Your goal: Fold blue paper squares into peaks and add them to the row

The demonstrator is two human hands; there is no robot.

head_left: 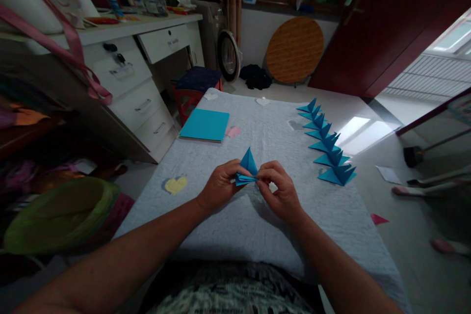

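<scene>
- Head view: a partly folded blue origami piece (248, 159), matte and sharply creased, is held over the near middle of the table, one pointed flap raised, its layered lower edges fanned.
- Its left side is pinched between thumb and fingers by the left hand (220, 184); its right corner is gripped narrowly by the right hand (279, 191).
- Beneath, a grey, finely wrinkled tablecloth (272, 130) is decorated with a soft-edged yellow heart (175, 185).
- At far left, a flat, crisp-edged stack of square blue paper (206, 125) is laid.
- Along the right edge, spiky-winged blue paper cranes (324, 143) are lined up.
</scene>
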